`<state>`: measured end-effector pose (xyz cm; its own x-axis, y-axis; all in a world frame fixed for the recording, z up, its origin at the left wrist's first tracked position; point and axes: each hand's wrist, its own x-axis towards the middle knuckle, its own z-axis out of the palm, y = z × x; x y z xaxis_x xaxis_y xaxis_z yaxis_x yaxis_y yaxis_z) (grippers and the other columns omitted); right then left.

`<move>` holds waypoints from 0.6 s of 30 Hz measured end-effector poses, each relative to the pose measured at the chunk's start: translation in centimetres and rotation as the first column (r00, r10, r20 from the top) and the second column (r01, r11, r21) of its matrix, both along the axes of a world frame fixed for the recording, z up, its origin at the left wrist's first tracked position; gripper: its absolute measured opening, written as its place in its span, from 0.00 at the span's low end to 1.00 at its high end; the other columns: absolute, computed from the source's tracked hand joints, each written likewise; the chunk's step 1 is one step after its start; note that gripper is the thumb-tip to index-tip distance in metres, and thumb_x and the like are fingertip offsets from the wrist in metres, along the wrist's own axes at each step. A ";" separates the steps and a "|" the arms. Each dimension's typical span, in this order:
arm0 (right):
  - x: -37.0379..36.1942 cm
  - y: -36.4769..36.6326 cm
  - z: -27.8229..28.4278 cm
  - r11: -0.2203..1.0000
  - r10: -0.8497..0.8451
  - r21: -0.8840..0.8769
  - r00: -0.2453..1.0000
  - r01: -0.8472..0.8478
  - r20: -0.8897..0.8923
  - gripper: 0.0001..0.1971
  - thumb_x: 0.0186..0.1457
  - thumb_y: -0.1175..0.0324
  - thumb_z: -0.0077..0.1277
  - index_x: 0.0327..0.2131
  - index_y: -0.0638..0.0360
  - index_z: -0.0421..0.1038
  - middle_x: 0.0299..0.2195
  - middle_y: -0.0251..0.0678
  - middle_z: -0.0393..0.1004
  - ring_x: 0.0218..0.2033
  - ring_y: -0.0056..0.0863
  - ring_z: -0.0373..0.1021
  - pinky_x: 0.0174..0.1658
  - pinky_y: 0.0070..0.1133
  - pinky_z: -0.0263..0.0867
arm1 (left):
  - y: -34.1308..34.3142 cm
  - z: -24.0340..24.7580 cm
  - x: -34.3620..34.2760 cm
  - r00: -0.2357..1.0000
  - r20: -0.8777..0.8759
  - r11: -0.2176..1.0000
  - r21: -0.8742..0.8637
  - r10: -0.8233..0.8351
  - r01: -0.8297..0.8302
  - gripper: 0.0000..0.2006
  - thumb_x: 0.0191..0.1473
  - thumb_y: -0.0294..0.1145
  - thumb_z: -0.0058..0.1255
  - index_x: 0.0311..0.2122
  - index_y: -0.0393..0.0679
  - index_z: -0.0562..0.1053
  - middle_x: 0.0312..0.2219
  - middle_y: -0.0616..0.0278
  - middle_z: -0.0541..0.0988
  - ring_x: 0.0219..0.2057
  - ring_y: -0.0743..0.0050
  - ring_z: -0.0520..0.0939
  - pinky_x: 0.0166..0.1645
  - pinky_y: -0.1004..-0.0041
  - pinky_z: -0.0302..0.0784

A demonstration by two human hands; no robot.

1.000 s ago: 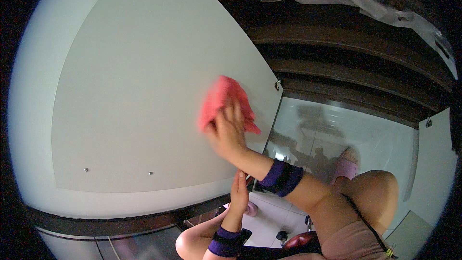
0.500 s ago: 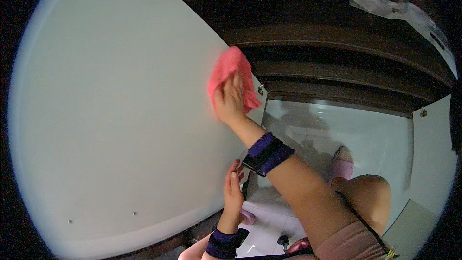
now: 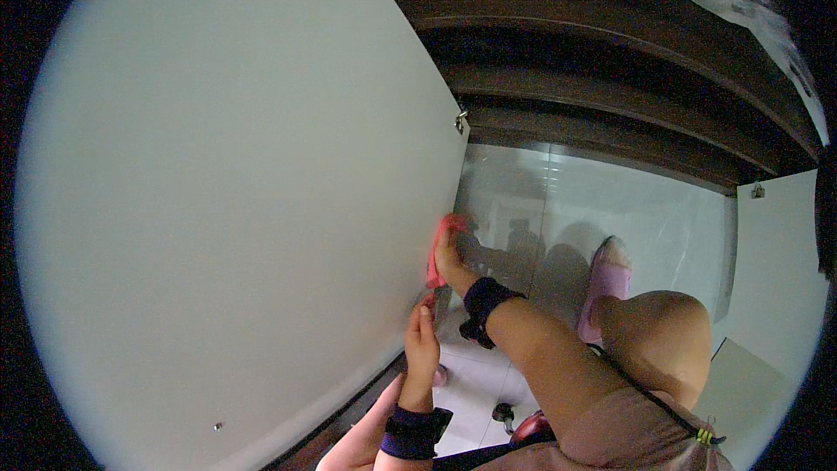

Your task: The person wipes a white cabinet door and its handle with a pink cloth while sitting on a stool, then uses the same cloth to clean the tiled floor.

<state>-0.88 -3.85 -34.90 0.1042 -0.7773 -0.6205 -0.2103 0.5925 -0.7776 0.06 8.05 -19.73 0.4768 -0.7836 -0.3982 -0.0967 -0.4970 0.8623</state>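
Observation:
A large white cabinet door (image 3: pixel 235 183) stands swung out and takes up the left of the view. My right hand (image 3: pixel 447 263) is closed on a pink cloth (image 3: pixel 436 260), low on the door by its edge. Part of the cloth is hidden behind the fingers. Just below, my left hand (image 3: pixel 423 342) grips the door's edge, thumb on the near side; its other fingers are partly hidden. A dark band circles each wrist.
Dark brown shelves (image 3: pixel 558 87) of the cabinet rise at the back, with pale sheeting (image 3: pixel 741 9) at the upper right. A metal hinge (image 3: pixel 460 120) joins the door. Another white door (image 3: pixel 780 253) stands at right. My slippered foot (image 3: pixel 606 283) rests on the glossy floor.
My right hand has swept the cloth down the door toward its lower edge, close to my left hand. The view has shifted, and the upper hinge is out of sight. My left hand has barely moved.

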 end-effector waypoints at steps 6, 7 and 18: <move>-1.9 5.4 0.7 0.972 0.155 0.161 0.982 -0.171 0.106 0.14 0.54 0.61 0.38 0.40 0.59 0.61 0.32 0.39 0.62 0.32 0.33 0.58 0.33 0.28 0.54 | 2.9 0.2 0.4 0.995 -0.005 0.993 -0.066 0.099 -0.099 0.21 0.60 0.42 0.35 0.46 0.34 0.68 0.42 0.55 0.73 0.45 0.69 0.71 0.50 0.72 0.64; -2.1 5.6 1.1 0.967 0.162 0.178 0.980 -0.181 0.113 0.13 0.54 0.62 0.39 0.39 0.59 0.63 0.29 0.38 0.64 0.29 0.32 0.60 0.31 0.28 0.56 | 3.4 0.6 0.5 0.993 -0.006 0.991 -0.062 0.119 -0.119 0.20 0.60 0.42 0.35 0.46 0.35 0.68 0.41 0.55 0.73 0.44 0.69 0.72 0.50 0.72 0.64; 1.2 -3.9 21.0 0.562 -0.157 -0.662 0.850 0.496 0.503 0.17 0.45 0.74 0.49 0.42 0.61 0.64 0.37 0.40 0.63 0.38 0.35 0.61 0.40 0.28 0.59 | 3.4 6.7 2.5 0.950 0.119 0.948 -0.177 0.289 -0.266 0.15 0.57 0.30 0.41 0.49 0.37 0.66 0.45 0.57 0.70 0.44 0.71 0.72 0.47 0.75 0.67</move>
<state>0.27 -7.77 -13.88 -0.1860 -0.9570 0.2224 0.2545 -0.2656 -0.9299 2.52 11.49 -12.99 0.7268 -0.6591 -0.1935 -0.1010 -0.3812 0.9190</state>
